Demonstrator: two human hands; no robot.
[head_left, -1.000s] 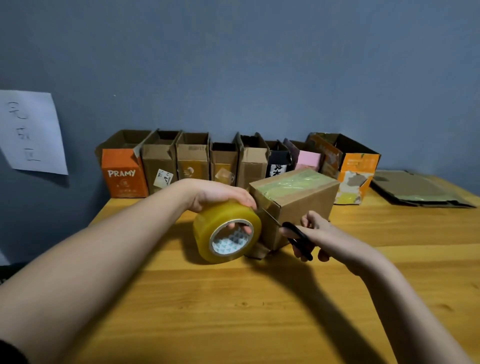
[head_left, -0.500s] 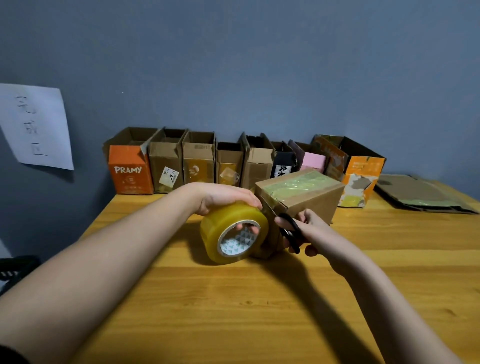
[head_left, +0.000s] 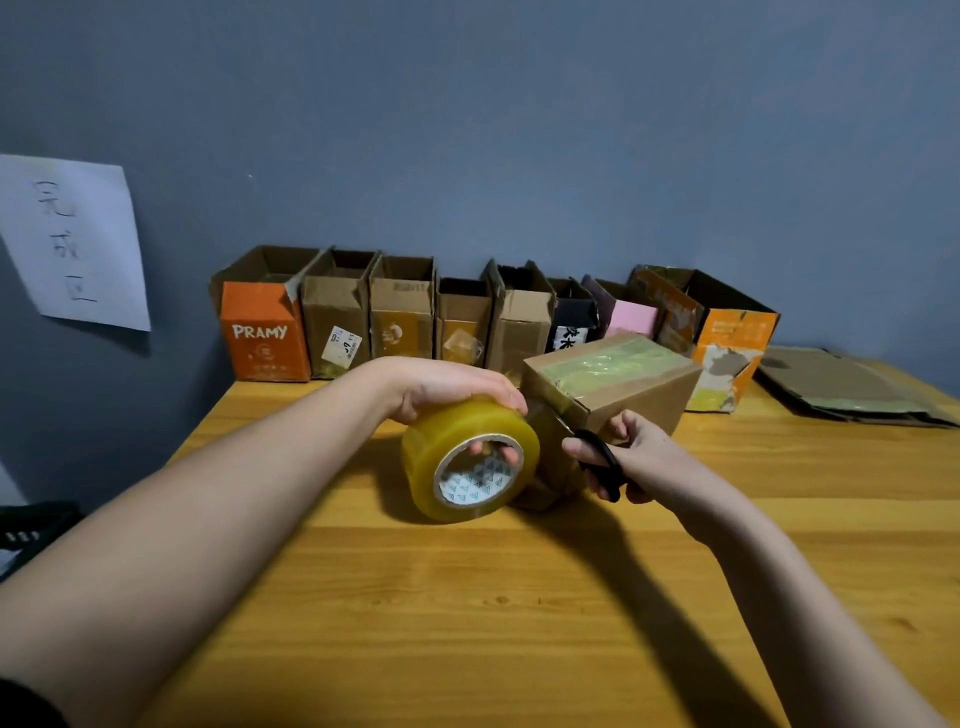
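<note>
A small brown cardboard box (head_left: 639, 395), its top sealed with yellowish tape, stands on the wooden table (head_left: 467, 623). My left hand (head_left: 447, 387) grips a fat roll of clear yellow tape (head_left: 470, 457) just left of the box, fingers through its core. A strip of tape runs from the roll to the box's near corner. My right hand (head_left: 654, 452) holds black-handled scissors (head_left: 597, 460), their blades reaching up-left to that strip between roll and box.
A row of several open cardboard boxes (head_left: 400, 317) lines the wall behind, with an orange PRAMY box (head_left: 260, 338) at the left end and an orange printed box (head_left: 727, 358) at the right. Flattened cardboard (head_left: 841, 387) lies at the far right. A paper sign (head_left: 72, 244) hangs on the wall.
My right hand has brought the scissors closer to the box and closed the blades on the tape strip. The roll and left hand stay almost in place.
</note>
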